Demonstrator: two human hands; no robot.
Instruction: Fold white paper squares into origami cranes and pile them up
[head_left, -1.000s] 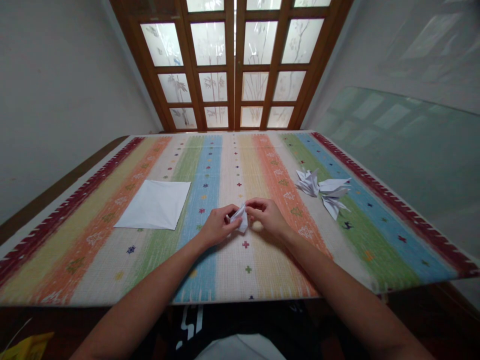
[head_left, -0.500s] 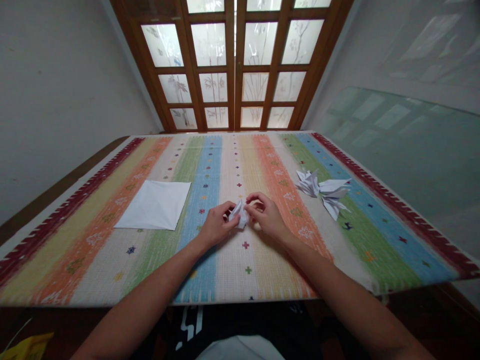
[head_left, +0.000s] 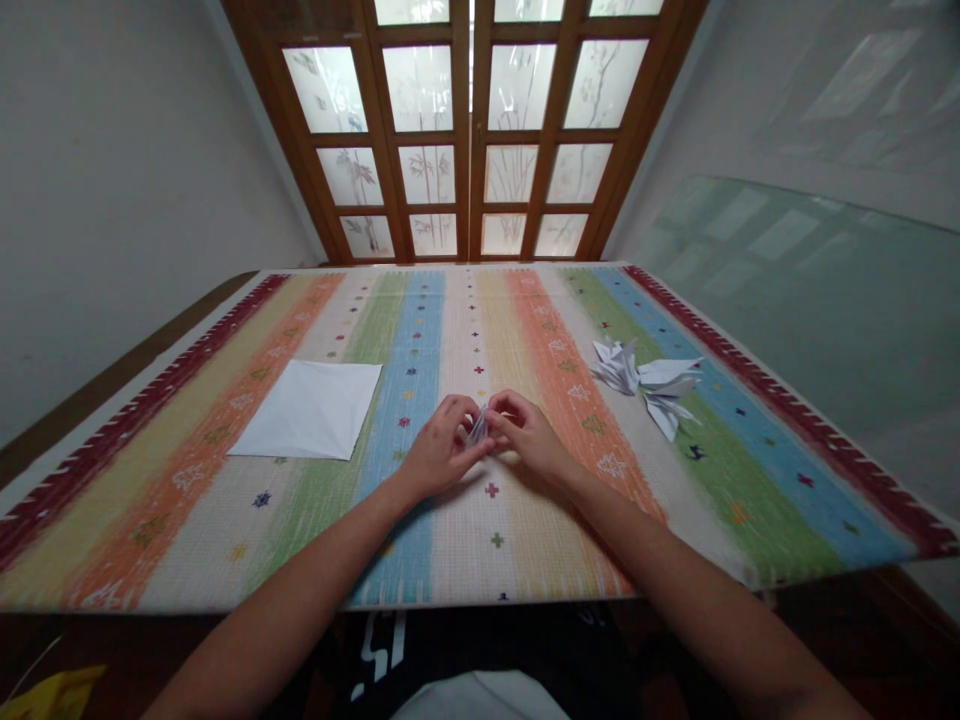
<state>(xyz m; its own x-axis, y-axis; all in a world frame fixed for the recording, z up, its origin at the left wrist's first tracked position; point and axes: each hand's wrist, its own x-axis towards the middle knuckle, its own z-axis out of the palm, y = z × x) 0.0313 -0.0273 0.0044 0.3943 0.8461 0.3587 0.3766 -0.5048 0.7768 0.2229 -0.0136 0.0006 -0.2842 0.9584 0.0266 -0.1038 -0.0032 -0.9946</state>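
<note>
One small folded white-paper piece (head_left: 478, 428) is sitting betw. yr left hand (head_left: 441, 447) and right hand (head_left: 529, 437); both are pinching it, thumb to fingers, w/ barely any gap. You're prob. creasing a fold; next move's likely calling for lined-up edges + even pressure. A flat white-paper sheet (head_left: 311, 410) is lying left of yr grip; spiky folded white-paper shapes (head_left: 664, 373) are resting to its right.

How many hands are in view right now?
2: the left hand at the left side of the small folded paper, and the right hand at its right side.
</note>
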